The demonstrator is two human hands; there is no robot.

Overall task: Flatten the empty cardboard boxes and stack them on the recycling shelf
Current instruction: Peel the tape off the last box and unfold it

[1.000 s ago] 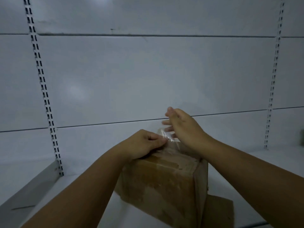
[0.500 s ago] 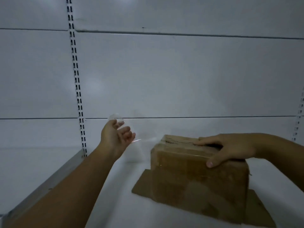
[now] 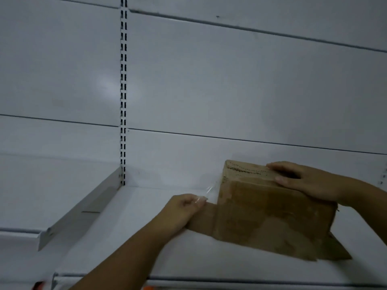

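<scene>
A brown cardboard box [image 3: 270,212] stands upright on the white shelf [image 3: 129,237], its bottom flaps splayed flat to the left and right. My right hand [image 3: 303,181] rests on the box's top right edge, fingers laid over the top and thumb on the front face. My left hand [image 3: 184,208] is low at the box's left side, beside the left flap, and pinches a strip of clear tape [image 3: 209,191] that stretches up to the box's left edge.
A white back panel rises behind the shelf. A slotted upright [image 3: 123,91] runs down it at centre left. A grey shelf bracket [image 3: 81,208] slopes down to the left. The shelf's front edge [image 3: 209,279] crosses the bottom of the view.
My left hand came down from mid-air at the left to the box's lower left side, still with the clear tape. My right hand stays on the box top. The view shifted left.
</scene>
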